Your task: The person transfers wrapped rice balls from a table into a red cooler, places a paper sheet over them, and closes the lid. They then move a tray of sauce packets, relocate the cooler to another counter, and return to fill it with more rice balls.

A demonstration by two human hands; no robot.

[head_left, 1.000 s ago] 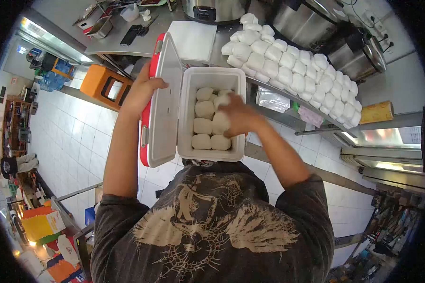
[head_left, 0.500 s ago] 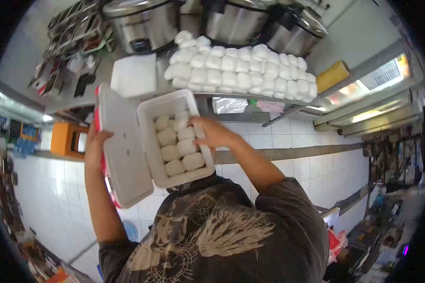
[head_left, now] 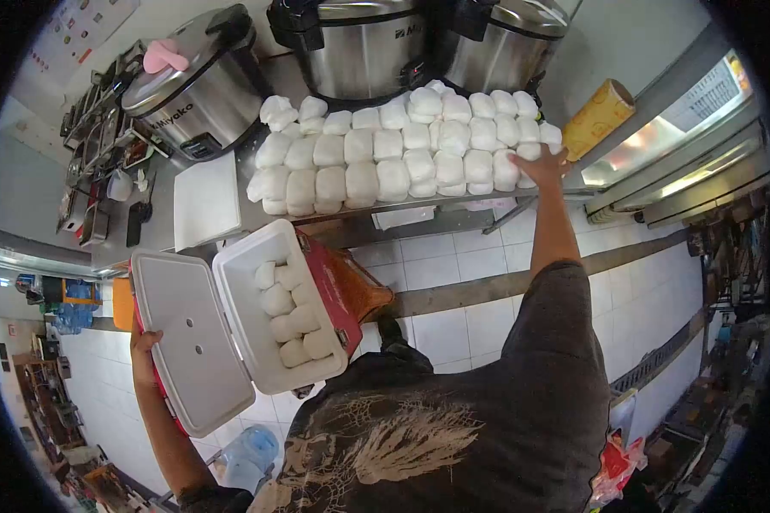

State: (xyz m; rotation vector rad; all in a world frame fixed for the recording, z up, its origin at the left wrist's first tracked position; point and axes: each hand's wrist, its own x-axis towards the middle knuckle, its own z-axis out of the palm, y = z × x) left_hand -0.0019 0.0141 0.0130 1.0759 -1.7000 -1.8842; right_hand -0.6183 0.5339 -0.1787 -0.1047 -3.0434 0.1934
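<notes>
My left hand [head_left: 148, 342] is closed on the outer edge of the grey-white lid [head_left: 184, 329] of a cooler box, which stands swung open to the left. The red and white cooler box [head_left: 222, 278] is tilted in front of my body, with several rounded white wrapped packets [head_left: 275, 301] stacked inside. My right hand [head_left: 541, 167] reaches to the right end of a long pile of white wrapped packets [head_left: 359, 179] on the metal counter. Its thumb and fingers are spread over a packet there; no packet is lifted.
Three large steel rice cookers [head_left: 364, 56] stand behind the pile, one with a pink paddle [head_left: 164, 56] on its lid. A white board [head_left: 207, 201] lies left of the pile, and a yellow roll [head_left: 603, 115] at its right. A blue water bottle [head_left: 252, 453] stands on the tiled floor [head_left: 441, 321].
My right hand has left the cooler box and moved out to the right end of the packet pile. My left hand stays on the lid. The view has shifted, showing the counter closer.
</notes>
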